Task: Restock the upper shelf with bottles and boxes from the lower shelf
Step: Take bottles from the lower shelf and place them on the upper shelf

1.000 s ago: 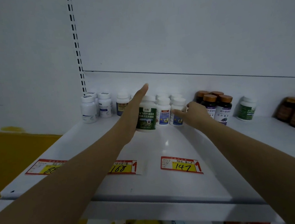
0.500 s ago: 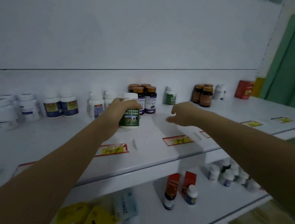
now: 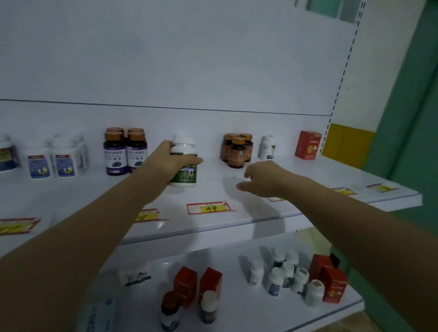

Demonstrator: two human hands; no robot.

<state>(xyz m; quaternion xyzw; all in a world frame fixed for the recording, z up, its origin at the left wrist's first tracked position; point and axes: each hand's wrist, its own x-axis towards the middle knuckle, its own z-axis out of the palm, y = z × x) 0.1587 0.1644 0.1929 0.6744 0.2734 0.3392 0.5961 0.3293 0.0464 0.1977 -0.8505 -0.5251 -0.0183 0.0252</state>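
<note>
My left hand (image 3: pixel 169 162) grips a white bottle with a green label (image 3: pixel 185 168), held upright at the upper shelf (image 3: pixel 217 226), between the purple-label brown-cap bottles (image 3: pixel 125 152) and the amber bottles (image 3: pixel 237 148). Whether its base touches the shelf I cannot tell. My right hand (image 3: pixel 265 180) hovers over the shelf to the right, fingers loosely curled, holding nothing. On the lower shelf (image 3: pixel 251 320) stand red boxes (image 3: pixel 198 285), small white bottles (image 3: pixel 287 275) and two dark bottles (image 3: pixel 170 312).
Further along the upper shelf are white bottles (image 3: pixel 55 160) at the left, one white bottle (image 3: pixel 267 147) and a red box (image 3: pixel 308 144) at the right. Price tags (image 3: pixel 208 208) line the front edge. A green wall (image 3: pixel 419 124) stands to the right.
My left hand has carried the green-label bottle rightward along the upper shelf, past the purple-label bottles. My view swung right and down. My right hand moved right too, still holding nothing.
</note>
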